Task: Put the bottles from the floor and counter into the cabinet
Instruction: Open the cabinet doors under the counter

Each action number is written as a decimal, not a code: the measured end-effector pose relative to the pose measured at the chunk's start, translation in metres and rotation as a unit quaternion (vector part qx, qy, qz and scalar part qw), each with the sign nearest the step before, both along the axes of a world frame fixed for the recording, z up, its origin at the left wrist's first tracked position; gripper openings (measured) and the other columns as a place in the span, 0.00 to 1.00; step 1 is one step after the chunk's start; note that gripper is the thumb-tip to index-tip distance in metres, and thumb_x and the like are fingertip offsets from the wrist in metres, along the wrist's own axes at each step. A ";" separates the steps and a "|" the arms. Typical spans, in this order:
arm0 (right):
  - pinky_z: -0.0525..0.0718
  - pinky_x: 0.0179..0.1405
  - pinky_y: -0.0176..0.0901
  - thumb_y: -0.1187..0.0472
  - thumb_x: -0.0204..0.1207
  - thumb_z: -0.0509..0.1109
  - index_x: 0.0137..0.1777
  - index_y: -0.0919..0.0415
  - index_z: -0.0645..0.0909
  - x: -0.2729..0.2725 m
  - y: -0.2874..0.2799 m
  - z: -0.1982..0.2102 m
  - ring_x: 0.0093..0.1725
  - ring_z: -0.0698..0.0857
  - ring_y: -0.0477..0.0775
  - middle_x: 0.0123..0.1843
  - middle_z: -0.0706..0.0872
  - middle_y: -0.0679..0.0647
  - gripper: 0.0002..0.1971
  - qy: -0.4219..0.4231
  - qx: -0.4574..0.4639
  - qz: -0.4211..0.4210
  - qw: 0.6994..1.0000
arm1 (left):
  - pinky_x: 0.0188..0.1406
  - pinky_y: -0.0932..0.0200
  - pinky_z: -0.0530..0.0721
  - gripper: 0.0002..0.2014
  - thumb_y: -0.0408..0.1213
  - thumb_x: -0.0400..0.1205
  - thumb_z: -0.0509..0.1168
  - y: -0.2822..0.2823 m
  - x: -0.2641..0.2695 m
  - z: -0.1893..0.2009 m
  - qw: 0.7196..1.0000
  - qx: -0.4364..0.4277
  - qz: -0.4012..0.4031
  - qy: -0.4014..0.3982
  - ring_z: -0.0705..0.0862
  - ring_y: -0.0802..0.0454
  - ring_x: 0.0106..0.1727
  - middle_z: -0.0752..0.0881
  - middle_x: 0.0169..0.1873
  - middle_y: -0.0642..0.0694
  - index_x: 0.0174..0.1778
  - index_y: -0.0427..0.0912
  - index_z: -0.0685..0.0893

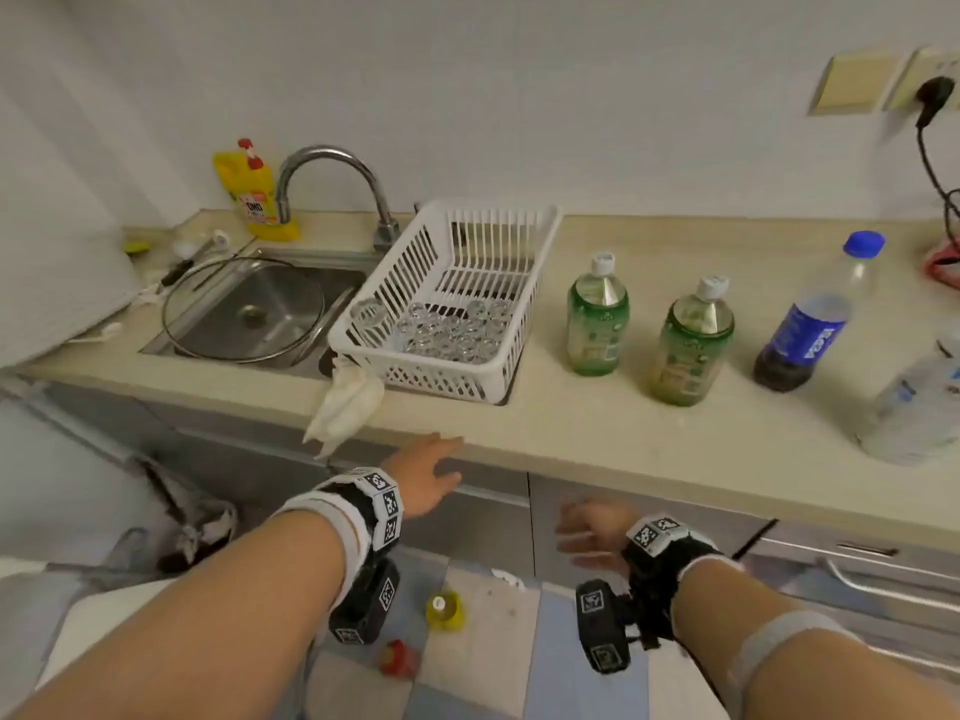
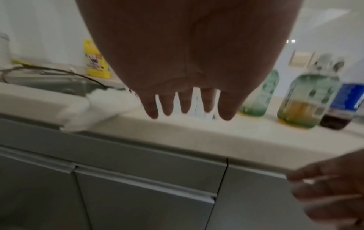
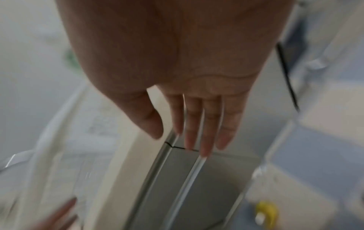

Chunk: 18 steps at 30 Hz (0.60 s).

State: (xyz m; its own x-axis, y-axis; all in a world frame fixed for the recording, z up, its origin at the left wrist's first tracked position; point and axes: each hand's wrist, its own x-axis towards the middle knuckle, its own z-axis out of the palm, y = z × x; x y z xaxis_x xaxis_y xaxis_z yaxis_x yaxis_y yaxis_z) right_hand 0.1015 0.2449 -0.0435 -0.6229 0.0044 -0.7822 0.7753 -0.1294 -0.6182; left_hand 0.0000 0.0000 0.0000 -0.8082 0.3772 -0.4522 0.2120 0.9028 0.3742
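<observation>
Green bottles (image 1: 597, 317) stand on the counter (image 1: 571, 433); both hands' grips apparently spread, empty.

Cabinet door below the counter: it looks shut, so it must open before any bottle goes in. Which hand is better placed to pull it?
Probably the right hand: it hangs empty before the cabinet door, fingers by its top handle strip. The left hand is up at the counter edge.

You see a shiny metal sink (image 1: 260, 314), a white plastic basket (image 1: 498, 241), clear plastic bottles (image 1: 597, 319) and a smooth, matt counter (image 1: 597, 418).
</observation>
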 end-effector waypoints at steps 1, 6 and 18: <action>0.87 0.61 0.59 0.68 0.82 0.64 0.57 0.66 0.83 -0.007 0.000 -0.016 0.55 0.90 0.63 0.54 0.90 0.61 0.08 0.004 -0.029 -0.077 0.997 | 0.87 0.42 0.56 0.31 0.51 0.88 0.58 0.004 -0.004 -0.011 1.000 -0.009 -0.010 0.001 0.53 0.43 0.90 0.52 0.90 0.47 0.88 0.59 0.56; 0.82 0.63 0.51 0.68 0.83 0.61 0.54 0.64 0.78 -0.038 -0.002 -0.054 0.63 0.83 0.62 0.63 0.83 0.62 0.05 -0.009 -0.188 -0.278 0.942 | 0.86 0.31 0.52 0.35 0.52 0.88 0.56 0.020 -0.014 -0.049 0.994 -0.089 -0.051 0.040 0.39 0.42 0.90 0.39 0.89 0.49 0.88 0.61 0.45; 0.85 0.63 0.54 0.64 0.82 0.66 0.52 0.65 0.82 -0.019 -0.022 -0.066 0.56 0.88 0.59 0.56 0.90 0.60 0.05 -0.015 -0.159 -0.303 0.939 | 0.84 0.27 0.52 0.44 0.44 0.85 0.65 0.013 -0.017 -0.068 0.997 -0.050 -0.048 0.021 0.30 0.44 0.88 0.31 0.87 0.52 0.87 0.64 0.39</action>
